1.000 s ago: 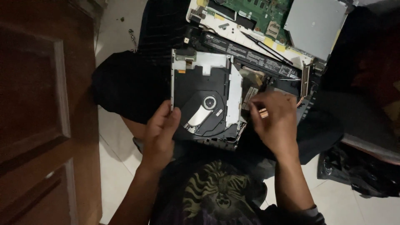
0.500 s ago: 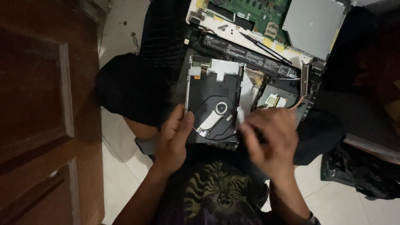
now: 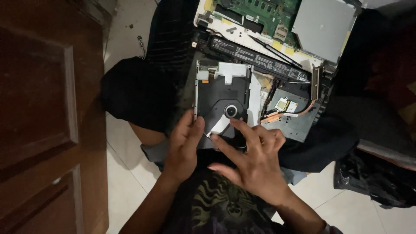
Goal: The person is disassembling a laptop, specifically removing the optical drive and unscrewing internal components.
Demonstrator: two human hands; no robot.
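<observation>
Two hands on drive (image 3: 223, 104), resting on lap, near side of open laptop (image 3: 277, 39). Left hand (image 3: 184, 145) pinching near-left edge; right hand (image 3: 255, 160) open, fingertips on tray. Likely light, stiff, thin; exposed lens fragile, so grip by side rails. Long axis near-far, connector end far.

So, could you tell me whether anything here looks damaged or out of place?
Nothing looks broken. The laptop lies opened up, its green board bare, and the optical drive is out of it, resting on the person's lap with its cover off, held by the left hand and right hand.
</observation>
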